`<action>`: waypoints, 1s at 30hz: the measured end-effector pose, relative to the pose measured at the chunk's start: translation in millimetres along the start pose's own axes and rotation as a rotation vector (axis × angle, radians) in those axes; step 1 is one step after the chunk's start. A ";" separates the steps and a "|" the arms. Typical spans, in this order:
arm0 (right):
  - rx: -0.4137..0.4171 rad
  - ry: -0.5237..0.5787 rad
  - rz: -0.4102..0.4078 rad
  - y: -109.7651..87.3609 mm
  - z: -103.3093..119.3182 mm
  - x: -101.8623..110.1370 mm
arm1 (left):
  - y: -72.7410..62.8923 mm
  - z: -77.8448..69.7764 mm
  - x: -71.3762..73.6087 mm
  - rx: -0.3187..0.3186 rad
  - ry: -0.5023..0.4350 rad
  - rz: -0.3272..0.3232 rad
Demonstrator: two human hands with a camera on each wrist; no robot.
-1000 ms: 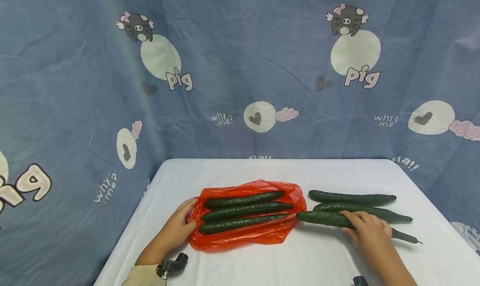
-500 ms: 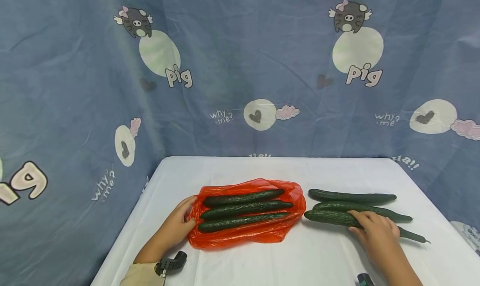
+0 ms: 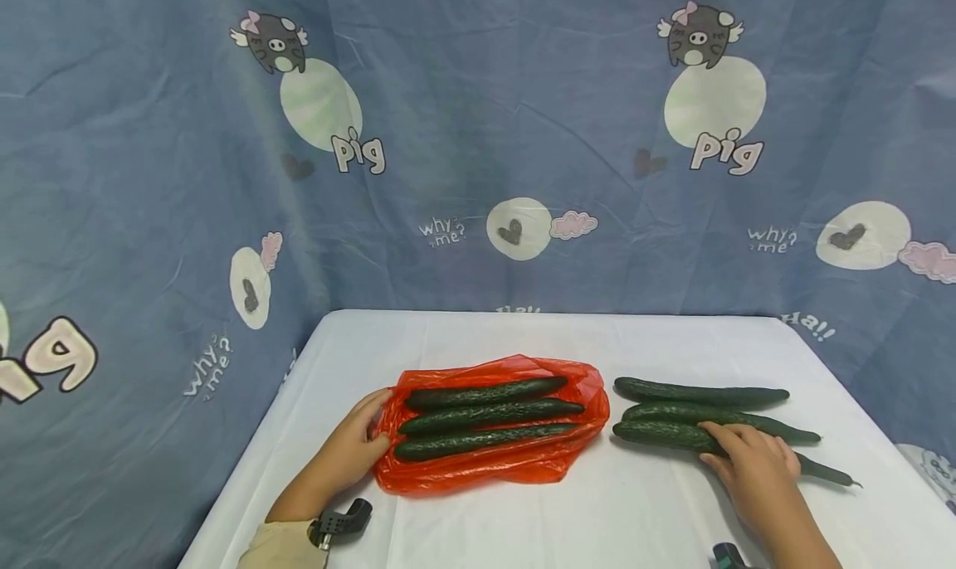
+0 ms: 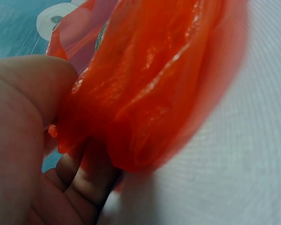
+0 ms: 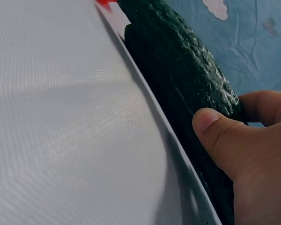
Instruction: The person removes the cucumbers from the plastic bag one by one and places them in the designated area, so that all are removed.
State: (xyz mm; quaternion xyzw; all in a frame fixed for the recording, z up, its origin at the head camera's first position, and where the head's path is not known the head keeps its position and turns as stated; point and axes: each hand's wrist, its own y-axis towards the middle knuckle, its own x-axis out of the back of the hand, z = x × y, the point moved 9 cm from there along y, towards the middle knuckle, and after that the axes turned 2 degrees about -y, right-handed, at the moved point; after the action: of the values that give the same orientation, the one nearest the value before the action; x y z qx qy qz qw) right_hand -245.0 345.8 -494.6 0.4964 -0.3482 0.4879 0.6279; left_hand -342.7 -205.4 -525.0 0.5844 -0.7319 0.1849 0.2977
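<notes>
My left hand (image 3: 351, 444) pinches the left edge of a red plastic bag (image 3: 500, 474); in the left wrist view the thumb and fingers have the thin film (image 4: 145, 84) between them. Three dark green cucumbers (image 3: 489, 417) lie side by side on the opened bag. To the right, my right hand (image 3: 754, 465) grips a cucumber (image 3: 660, 435) around its middle, thumb on the near side and fingers over the far side. Its thin stem end points right. Just behind it lie a second cucumber (image 3: 784, 428) and a third (image 3: 702, 393).
A white cloth covers the table (image 3: 463, 337). Behind it and along the left hangs a blue curtain (image 3: 448, 138) printed with pigs. A black wrist device (image 3: 347, 521) sits on the left wrist, and part of another (image 3: 724, 555) shows by the right forearm.
The right hand has moved rightward with its cucumber, whose left end has come away from the bag's right edge to beside the other two. The left hand has kept its place at the bag.
</notes>
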 end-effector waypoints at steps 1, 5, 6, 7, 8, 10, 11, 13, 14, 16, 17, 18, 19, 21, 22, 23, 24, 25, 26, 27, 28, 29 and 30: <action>-0.001 -0.001 0.005 0.7 -0.6 -0.4 | -0.2 -0.1 0.2 0.001 0.000 0.000; -0.006 -0.002 0.028 3.0 -1.6 -1.4 | -0.9 -0.7 0.6 0.011 -0.002 0.001; -0.003 -0.004 0.025 3.6 -1.7 -1.4 | -1.2 -0.5 0.7 0.018 -0.006 0.002; -0.002 -0.005 0.027 3.9 -1.8 -1.8 | -1.7 -0.6 0.9 0.023 -0.011 0.003; -0.004 -0.007 0.029 4.1 -1.9 -2.2 | -2.3 -0.5 0.9 0.029 -0.015 0.004; -0.009 -0.012 0.029 3.7 -2.8 -3.2 | -3.3 -0.1 0.5 0.042 -0.027 0.009; -0.012 -0.016 0.027 3.4 -3.5 -4.0 | -3.7 0.1 0.2 0.047 -0.031 0.013; -0.019 -0.018 0.024 2.8 -5.0 -5.1 | -4.0 0.4 0.1 0.052 -0.032 0.014; -0.020 -0.016 0.019 2.7 -5.4 -5.3 | -3.9 0.1 0.4 0.049 -0.028 0.012; -0.021 -0.013 0.008 2.5 -5.6 -5.8 | -3.4 -1.5 1.5 0.033 -0.022 0.005; -0.020 -0.011 0.001 2.5 -5.6 -6.0 | -3.2 -2.2 2.0 0.024 -0.015 0.002; -0.019 -0.012 -0.006 2.6 -5.3 -6.0 | -3.1 -3.1 2.8 0.017 -0.016 -0.004; -0.019 -0.013 -0.011 2.8 -5.0 -6.2 | -3.1 -4.3 3.5 0.007 -0.018 -0.007; -0.024 -0.023 -0.013 3.5 -4.8 -6.8 | -3.1 -5.6 4.0 -0.006 -0.019 -0.010; -0.028 -0.028 -0.012 3.7 -4.8 -7.3 | -3.3 -6.1 4.0 -0.007 -0.021 -0.010; -0.029 -0.033 -0.015 3.8 -4.8 -7.6 | -3.5 -6.3 3.9 -0.008 -0.023 -0.009; -0.032 -0.036 -0.016 3.9 -4.8 -7.9 | -3.6 -6.5 3.9 -0.009 -0.026 -0.008; -0.035 -0.036 -0.014 3.9 -4.9 -8.4 | -3.8 -6.6 3.5 -0.008 -0.029 -0.005; -0.038 -0.035 -0.014 3.8 -5.1 -8.8 | -4.0 -6.6 3.1 -0.005 -0.032 -0.003; -0.043 -0.033 -0.012 3.5 -5.3 -9.4 | -4.2 -6.5 2.6 -0.001 -0.033 0.001; -0.046 -0.028 -0.011 3.4 -5.5 -9.8 | -4.5 -6.6 2.3 0.001 -0.032 0.003; -0.052 -0.024 -0.009 3.2 -5.6 -10.2 | -4.5 -6.7 2.1 0.001 -0.032 0.004; -0.060 -0.021 -0.004 3.3 -6.0 -10.7 | -4.6 -7.4 2.0 -0.003 -0.029 0.004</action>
State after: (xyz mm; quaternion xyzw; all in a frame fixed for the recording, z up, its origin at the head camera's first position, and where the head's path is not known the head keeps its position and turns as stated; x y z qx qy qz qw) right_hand -251.4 348.8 -505.1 0.4831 -0.3684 0.4707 0.6399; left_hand -336.9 -203.5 -518.5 0.5852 -0.7375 0.1759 0.2876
